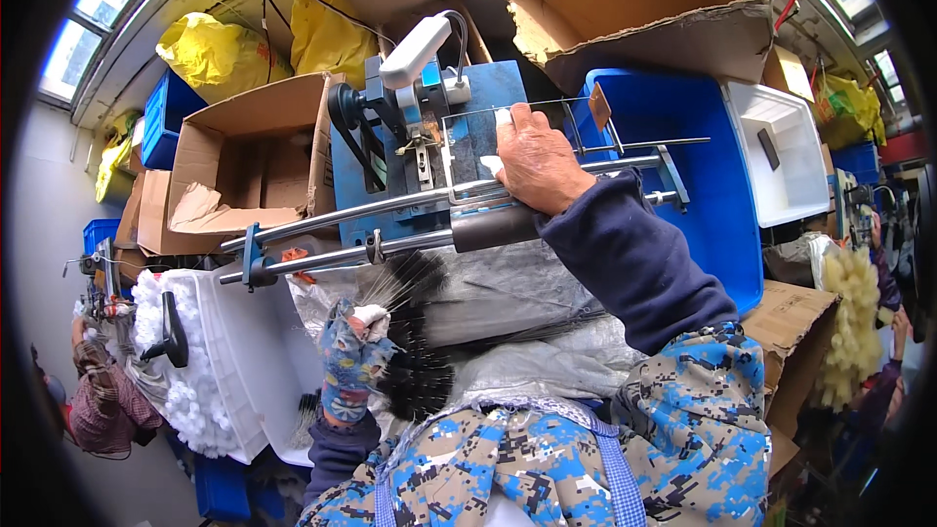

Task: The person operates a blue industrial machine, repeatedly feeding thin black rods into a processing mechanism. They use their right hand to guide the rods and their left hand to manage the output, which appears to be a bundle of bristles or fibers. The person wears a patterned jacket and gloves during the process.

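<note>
A: Where are the black bristles [417, 385]?

B: Just right of the left hand [356, 351], fanned over the grey sheet [488, 307]. Thin strands also spread above that hand's fingertips.

A: Is it pinching them?

B: Its gloved fingers are curled inward, neither spread nor flat. I can't tell whether strands are caught between them. Being so close probably lets the hand steady the bunch.

A: And the right hand [542, 158]?

B: Palm down, fingers bent, at the wire frame [448, 158] and above the dark sleeve [496, 227] on the front rail [322, 264]. Its palm hides the contact, so I can't say whether it grips or only leans. I'd judge the placing suits guiding the frame along the rail.

A: Why is the machine [423, 127] there?

B: It stands just left of the right hand and ahead of the left, likely so both can reach it.

A: And the bins?

B: The blue bin [708, 215] is right of the right hand; the white bin [249, 361], beside white tufts [200, 395], is left of the left. Presumably that keeps them handy.
</note>
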`<control>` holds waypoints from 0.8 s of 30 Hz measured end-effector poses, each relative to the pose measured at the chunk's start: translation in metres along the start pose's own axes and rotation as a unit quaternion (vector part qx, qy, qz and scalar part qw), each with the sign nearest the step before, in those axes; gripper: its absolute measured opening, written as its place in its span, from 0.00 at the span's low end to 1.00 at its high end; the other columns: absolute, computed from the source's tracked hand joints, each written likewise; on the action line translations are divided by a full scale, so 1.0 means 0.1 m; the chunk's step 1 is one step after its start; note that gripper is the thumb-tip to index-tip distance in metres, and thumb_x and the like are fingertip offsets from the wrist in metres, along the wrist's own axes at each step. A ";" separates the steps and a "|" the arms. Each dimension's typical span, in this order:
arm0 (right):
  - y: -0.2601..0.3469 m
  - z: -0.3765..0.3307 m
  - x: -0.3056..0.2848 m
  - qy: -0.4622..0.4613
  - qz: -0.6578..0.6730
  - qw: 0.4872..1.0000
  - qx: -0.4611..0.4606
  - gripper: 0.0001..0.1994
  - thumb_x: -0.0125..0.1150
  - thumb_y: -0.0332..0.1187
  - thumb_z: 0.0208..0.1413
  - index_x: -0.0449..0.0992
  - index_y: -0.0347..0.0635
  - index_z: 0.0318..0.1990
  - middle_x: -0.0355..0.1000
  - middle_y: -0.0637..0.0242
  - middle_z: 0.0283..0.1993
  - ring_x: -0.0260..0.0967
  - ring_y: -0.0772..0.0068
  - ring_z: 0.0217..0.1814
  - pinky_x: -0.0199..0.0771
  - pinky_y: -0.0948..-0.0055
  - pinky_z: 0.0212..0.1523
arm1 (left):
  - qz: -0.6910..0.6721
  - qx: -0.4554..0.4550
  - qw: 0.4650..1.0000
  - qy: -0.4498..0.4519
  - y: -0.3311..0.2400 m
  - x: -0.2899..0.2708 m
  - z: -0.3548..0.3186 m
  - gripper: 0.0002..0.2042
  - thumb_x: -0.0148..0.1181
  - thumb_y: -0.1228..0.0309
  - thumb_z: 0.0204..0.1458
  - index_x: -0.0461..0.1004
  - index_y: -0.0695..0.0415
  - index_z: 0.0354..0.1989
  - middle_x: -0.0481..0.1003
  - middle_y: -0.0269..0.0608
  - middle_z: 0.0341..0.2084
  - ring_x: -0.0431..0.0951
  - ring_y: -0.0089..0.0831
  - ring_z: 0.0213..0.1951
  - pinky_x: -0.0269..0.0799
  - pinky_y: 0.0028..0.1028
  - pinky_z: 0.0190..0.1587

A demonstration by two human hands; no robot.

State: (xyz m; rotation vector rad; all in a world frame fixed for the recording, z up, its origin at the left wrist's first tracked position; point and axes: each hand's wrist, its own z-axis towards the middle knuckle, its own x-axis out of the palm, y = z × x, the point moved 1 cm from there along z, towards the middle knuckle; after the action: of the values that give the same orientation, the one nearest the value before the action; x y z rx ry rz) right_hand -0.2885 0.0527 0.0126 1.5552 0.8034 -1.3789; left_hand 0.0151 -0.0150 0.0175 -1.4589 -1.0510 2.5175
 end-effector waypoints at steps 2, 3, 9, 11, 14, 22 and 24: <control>-0.15 -0.05 -0.11 -0.060 -0.009 0.998 -0.021 0.19 0.64 0.35 0.42 0.71 0.32 0.40 0.63 0.56 0.43 0.62 0.58 0.45 0.67 0.61 0.39 | -0.016 -0.020 1.000 -0.002 -0.01 0.01 0.01 0.10 0.61 0.81 0.40 0.75 0.56 0.33 0.76 0.40 0.26 0.76 0.33 0.27 0.70 0.28 0.31; -0.22 -0.04 -0.13 -0.095 -0.020 0.995 -0.029 0.19 0.64 0.36 0.43 0.72 0.34 0.41 0.64 0.58 0.42 0.62 0.59 0.44 0.65 0.62 0.39 | -0.023 -0.024 0.999 0.000 -0.07 0.01 0.05 0.10 0.62 0.81 0.40 0.75 0.56 0.33 0.76 0.40 0.26 0.76 0.32 0.27 0.70 0.27 0.30; -0.38 0.24 -0.07 -0.020 -0.144 0.989 -0.006 0.08 0.52 0.28 0.49 0.76 0.43 0.35 0.72 0.61 0.40 0.64 0.62 0.47 0.58 0.56 0.44 | -0.045 0.022 0.999 -0.018 -0.20 0.12 0.21 0.10 0.62 0.81 0.40 0.75 0.56 0.32 0.76 0.39 0.24 0.76 0.31 0.26 0.70 0.27 0.30; -0.47 0.23 -0.05 -0.027 -0.120 0.992 -0.003 0.07 0.52 0.28 0.48 0.77 0.46 0.31 0.74 0.65 0.34 0.66 0.64 0.43 0.57 0.57 0.44 | -0.038 0.063 0.997 -0.028 -0.22 0.10 0.30 0.10 0.61 0.81 0.40 0.75 0.56 0.32 0.76 0.39 0.24 0.75 0.31 0.25 0.70 0.26 0.30; -0.27 -0.10 -0.45 0.016 -0.074 0.995 -0.069 0.05 0.53 0.27 0.47 0.76 0.45 0.30 0.73 0.65 0.28 0.67 0.64 0.40 0.58 0.61 0.42 | -0.027 -0.055 0.997 -0.055 0.03 -0.05 -0.04 0.08 0.60 0.81 0.44 0.74 0.58 0.34 0.75 0.38 0.23 0.73 0.24 0.23 0.68 0.23 0.28; 0.52 -0.89 -0.34 -0.038 0.413 0.881 -0.225 0.14 0.59 0.22 0.39 0.70 0.38 0.38 0.69 0.60 0.32 0.67 0.59 0.40 0.65 0.63 0.42 | -0.127 -0.068 0.989 0.033 -0.23 0.10 0.21 0.10 0.64 0.79 0.42 0.73 0.58 0.34 0.76 0.44 0.27 0.77 0.35 0.28 0.72 0.29 0.35; 0.72 -0.83 -0.37 0.008 0.638 0.746 -0.192 0.14 0.54 0.21 0.47 0.70 0.35 0.44 0.71 0.59 0.38 0.70 0.63 0.41 0.69 0.68 0.43 | -0.149 0.010 0.986 0.072 -0.29 0.19 0.25 0.16 0.65 0.80 0.37 0.73 0.57 0.38 0.75 0.44 0.34 0.76 0.42 0.36 0.72 0.32 0.40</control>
State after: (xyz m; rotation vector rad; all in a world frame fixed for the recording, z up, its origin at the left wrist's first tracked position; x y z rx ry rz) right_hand -0.1965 0.1021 0.0625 1.2724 -0.1042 -0.1419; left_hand -0.0233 0.0013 0.0281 -1.3405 -1.1194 2.1778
